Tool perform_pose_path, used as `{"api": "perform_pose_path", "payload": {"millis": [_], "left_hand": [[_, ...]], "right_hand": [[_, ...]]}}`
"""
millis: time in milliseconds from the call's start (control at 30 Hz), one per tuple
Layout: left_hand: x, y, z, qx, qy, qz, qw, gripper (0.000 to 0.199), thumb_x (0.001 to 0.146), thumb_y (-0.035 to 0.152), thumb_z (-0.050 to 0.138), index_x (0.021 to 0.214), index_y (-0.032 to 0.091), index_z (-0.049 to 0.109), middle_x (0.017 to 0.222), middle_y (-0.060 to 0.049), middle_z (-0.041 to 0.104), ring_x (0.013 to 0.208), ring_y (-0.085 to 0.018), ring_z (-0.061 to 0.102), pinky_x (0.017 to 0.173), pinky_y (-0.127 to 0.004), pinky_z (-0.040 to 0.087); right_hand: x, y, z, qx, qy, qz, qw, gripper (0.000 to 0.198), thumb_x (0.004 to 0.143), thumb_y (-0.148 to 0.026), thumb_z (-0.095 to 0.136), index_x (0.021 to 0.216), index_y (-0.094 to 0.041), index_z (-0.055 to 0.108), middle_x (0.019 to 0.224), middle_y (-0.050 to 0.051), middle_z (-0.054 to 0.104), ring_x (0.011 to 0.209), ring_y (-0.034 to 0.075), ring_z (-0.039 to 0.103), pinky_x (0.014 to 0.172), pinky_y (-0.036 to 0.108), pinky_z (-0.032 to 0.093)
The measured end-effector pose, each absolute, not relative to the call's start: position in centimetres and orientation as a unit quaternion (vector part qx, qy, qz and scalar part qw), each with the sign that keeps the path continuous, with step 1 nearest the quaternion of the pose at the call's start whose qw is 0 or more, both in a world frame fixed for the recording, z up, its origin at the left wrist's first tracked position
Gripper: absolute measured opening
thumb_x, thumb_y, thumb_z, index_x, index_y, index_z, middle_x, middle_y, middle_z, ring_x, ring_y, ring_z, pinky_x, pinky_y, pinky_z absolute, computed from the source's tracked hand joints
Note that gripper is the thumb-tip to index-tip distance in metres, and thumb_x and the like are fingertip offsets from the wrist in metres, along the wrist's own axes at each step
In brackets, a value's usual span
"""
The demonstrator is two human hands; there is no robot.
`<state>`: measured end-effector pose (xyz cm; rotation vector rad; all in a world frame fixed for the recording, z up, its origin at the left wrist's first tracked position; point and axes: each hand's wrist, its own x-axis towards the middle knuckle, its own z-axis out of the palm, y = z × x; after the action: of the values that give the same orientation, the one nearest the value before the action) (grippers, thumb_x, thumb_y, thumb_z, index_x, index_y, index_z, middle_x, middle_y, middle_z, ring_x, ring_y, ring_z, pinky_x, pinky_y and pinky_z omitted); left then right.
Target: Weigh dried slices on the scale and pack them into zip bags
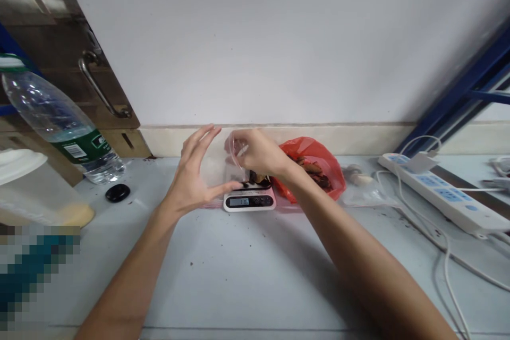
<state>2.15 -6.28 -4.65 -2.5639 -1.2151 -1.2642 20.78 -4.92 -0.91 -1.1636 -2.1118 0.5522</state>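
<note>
A small white digital scale stands on the grey table, its lit display showing what looks like 116. Dark brown dried pieces lie on its platform, partly covered by my right hand. My right hand pinches the edge of a clear plastic bag above the scale. To the left of the bag, my left hand is open, thumb stretched toward the scale and fingers spread upward. Beside the scale sits an open red plastic bag of brown dried pieces, partly behind my right forearm.
A large water bottle, a lidded plastic container and a black round cap stand left. Another clear bag and a white power strip with cables lie right. A wall closes off the back.
</note>
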Motion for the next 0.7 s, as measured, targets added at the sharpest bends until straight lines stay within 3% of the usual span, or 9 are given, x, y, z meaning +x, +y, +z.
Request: {"api": "perform_pose_path", "payload": {"millis": [67,100,267,400,500,600,700], "left_hand": [[1.8,-6.0,-4.8,-0.851,-0.382,-0.361,-0.006,0.107,0.062,0.058,0.086,0.151,0.027,0.035,0.158,-0.013,0.041,0.149,-0.038,0.032,0.121,-0.056,0.03],[1.7,-5.9,-4.9,-0.856,-0.38,-0.351,-0.014,0.109,0.062,0.058,0.087,0.151,0.026,0.034,0.158,-0.013,0.042,0.149,-0.038,0.032,0.122,-0.055,0.03],[1.5,-5.8,-4.8,-0.839,-0.399,-0.371,-0.017,0.09,0.068,0.052,0.083,0.144,0.025,0.043,0.14,-0.01,0.055,0.132,-0.032,0.052,0.116,-0.049,0.04],[0.8,-5.8,-4.0,-0.817,-0.436,-0.376,0.038,0.08,0.066,0.042,0.083,0.137,0.028,0.05,0.129,-0.007,0.057,0.123,-0.033,0.056,0.111,-0.048,0.044],[0.3,-5.8,-3.6,-0.805,-0.487,-0.33,0.08,0.075,0.066,0.033,0.079,0.135,0.025,0.053,0.125,-0.009,0.057,0.12,-0.036,0.057,0.108,-0.049,0.045],[0.4,-5.9,-3.4,-0.804,-0.547,-0.223,0.067,0.076,0.064,0.041,0.078,0.134,0.024,0.056,0.123,-0.011,0.058,0.118,-0.04,0.057,0.103,-0.052,0.045],[0.8,-6.1,-3.7,-0.809,-0.571,-0.141,0.013,0.079,0.064,0.053,0.077,0.134,0.023,0.056,0.124,-0.012,0.059,0.117,-0.041,0.058,0.101,-0.052,0.046]], "right_hand": [[21.3,-5.1,-0.9,-0.393,-0.828,0.233,0.326,0.011,0.076,-0.021,0.073,0.083,-0.017,0.066,0.087,0.003,0.071,0.078,0.017,0.064,0.07,0.027,0.046],[21.4,-5.2,-0.9,-0.378,-0.833,0.237,0.327,0.016,0.076,-0.029,0.075,0.082,-0.017,0.066,0.086,0.003,0.071,0.078,0.017,0.063,0.071,0.028,0.046],[21.5,-5.5,-0.9,-0.329,-0.843,0.275,0.324,0.028,0.086,-0.045,0.066,0.081,-0.018,0.062,0.08,0.001,0.065,0.069,0.013,0.056,0.066,0.028,0.043],[22.0,-5.4,-0.5,-0.4,-0.803,0.284,0.338,0.026,0.096,-0.045,0.054,0.096,-0.019,0.058,0.094,0.004,0.067,0.075,0.014,0.061,0.066,0.027,0.046],[22.4,-5.2,-0.3,-0.564,-0.77,0.2,0.221,0.031,0.096,-0.042,0.056,0.117,-0.018,0.059,0.109,0.012,0.07,0.087,0.021,0.066,0.071,0.03,0.048],[22.3,-5.0,-0.7,-0.618,-0.761,0.188,0.061,0.053,0.087,-0.043,0.069,0.134,-0.02,0.058,0.127,0.016,0.068,0.103,0.027,0.067,0.072,0.031,0.048],[21.6,-4.8,-1.7,-0.602,-0.773,0.199,0.016,0.056,0.082,-0.047,0.072,0.131,-0.023,0.063,0.131,0.014,0.068,0.103,0.028,0.068,0.066,0.029,0.046]]}}
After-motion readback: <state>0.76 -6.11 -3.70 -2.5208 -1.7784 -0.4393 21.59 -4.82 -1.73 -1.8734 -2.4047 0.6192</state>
